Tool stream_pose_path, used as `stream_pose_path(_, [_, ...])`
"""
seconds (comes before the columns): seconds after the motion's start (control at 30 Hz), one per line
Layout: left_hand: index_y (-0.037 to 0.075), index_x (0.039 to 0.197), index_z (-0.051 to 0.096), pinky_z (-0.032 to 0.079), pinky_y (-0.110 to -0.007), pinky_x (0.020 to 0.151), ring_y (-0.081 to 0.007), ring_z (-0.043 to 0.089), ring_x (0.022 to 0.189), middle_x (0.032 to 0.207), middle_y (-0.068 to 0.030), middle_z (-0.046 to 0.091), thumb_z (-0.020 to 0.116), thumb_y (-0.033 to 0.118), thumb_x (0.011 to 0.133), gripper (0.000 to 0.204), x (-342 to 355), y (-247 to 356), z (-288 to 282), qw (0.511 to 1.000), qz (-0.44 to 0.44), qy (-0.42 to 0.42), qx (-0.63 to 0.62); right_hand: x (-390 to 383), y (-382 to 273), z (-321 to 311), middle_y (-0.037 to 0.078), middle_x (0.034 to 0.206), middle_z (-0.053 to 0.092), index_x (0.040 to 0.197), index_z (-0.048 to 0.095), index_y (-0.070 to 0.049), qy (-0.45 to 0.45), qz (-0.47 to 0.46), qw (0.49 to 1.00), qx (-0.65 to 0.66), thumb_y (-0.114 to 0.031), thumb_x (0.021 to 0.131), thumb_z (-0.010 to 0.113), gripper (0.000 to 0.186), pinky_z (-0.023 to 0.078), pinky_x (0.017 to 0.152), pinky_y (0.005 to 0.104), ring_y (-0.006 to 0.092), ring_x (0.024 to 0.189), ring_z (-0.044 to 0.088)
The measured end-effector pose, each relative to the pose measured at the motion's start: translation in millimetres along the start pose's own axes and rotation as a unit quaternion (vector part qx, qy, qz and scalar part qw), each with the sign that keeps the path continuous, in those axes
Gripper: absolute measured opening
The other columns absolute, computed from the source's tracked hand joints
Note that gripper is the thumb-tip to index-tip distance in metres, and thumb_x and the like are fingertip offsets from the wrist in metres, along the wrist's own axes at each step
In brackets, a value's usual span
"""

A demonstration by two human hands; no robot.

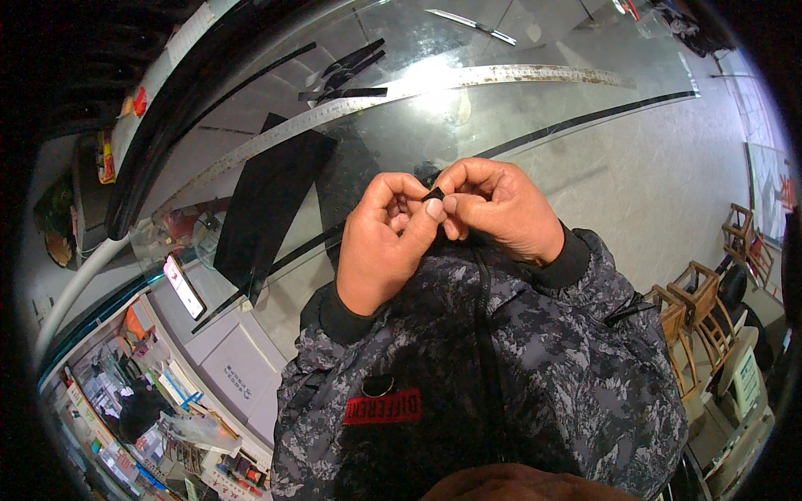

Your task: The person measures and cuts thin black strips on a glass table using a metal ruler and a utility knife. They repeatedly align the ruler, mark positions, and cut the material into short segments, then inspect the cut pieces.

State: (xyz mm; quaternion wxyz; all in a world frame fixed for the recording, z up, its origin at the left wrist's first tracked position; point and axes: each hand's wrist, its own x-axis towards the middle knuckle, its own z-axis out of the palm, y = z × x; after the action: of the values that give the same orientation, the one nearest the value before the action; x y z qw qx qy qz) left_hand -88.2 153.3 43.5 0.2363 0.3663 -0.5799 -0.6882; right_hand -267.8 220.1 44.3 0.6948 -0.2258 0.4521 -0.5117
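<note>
Both hands meet at the centre of the view, just in front of my chest. My left hand (384,242) pinches a small black piece (433,193) between thumb and fingers, and my right hand (497,209) grips the same piece from the other side. Behind them lies a large glass sheet (384,138) with a long, rust-spotted steel ruler (585,73) across it. Dark flat panels (263,200) and several thin black strips (342,71) lie to the left and farther back. A slim silver tool (472,23) is near the far edge.
A phone (185,288) lies at the left, beside a shelved unit (154,367) crowded with small items and tools. A pale pipe (79,284) runs along the left side. Wooden chairs (693,309) stand at the right, over the light floor (635,184).
</note>
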Motion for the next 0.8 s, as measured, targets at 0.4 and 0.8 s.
stream_pose_path(0.4, [0.004,0.101,0.054,0.049,-0.022,0.073,-0.0078,0.059,0.078,0.089,-0.0040,0.065,0.061,0.015,0.101,0.014,5,-2,-9,0.975,-0.096,-0.071,-0.188,-1,-3,-2,0.009,0.090,0.070,0.106,0.061,0.003,-0.047,0.003,0.999,-0.012,-0.006,0.096,0.060,0.014,0.050,0.065,0.0228,0.0110,0.072,0.064])
stream_pose_path(0.8, [0.005,0.099,0.054,0.049,-0.022,0.073,-0.0073,0.059,0.079,0.089,-0.0039,0.065,0.061,0.019,0.101,0.015,4,3,-10,0.971,-0.116,-0.078,-0.194,-1,-3,-2,0.009,0.089,0.070,0.106,0.060,0.002,-0.055,0.006,0.998,0.005,-0.007,0.097,0.059,0.012,0.050,0.064,0.0228,0.0107,0.070,0.064])
